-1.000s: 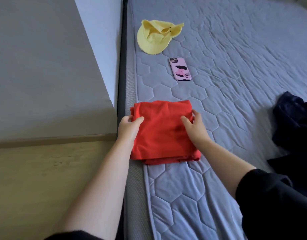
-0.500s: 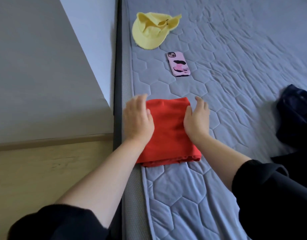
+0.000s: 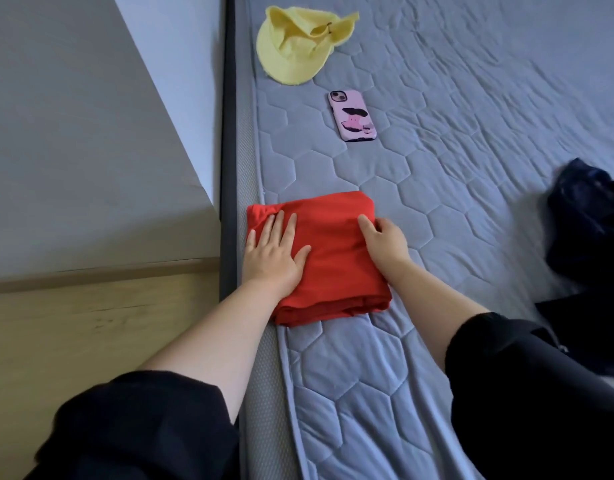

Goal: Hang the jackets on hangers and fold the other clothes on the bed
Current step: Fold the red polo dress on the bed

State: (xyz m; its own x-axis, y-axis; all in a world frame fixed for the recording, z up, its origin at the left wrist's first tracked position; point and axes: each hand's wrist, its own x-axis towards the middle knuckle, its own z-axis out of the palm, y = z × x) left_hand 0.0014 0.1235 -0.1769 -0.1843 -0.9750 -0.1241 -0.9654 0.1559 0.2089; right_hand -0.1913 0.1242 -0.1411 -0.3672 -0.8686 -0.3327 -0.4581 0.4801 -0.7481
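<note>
Red garment (image 3: 333,251) under hands (image 3: 270,254) (image 3: 385,242), one curled

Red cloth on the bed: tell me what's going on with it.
A person is folding it. The red cloth lies folded at the mattress edge; the left hand presses flat on it, the right hand holds its right side. A hat and a phone lie beyond; dark clothes wait on the right.

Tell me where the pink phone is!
In the head view, the pink phone lies on the mattress near its left edge, between the yellow hat and the folded red garment.
</note>
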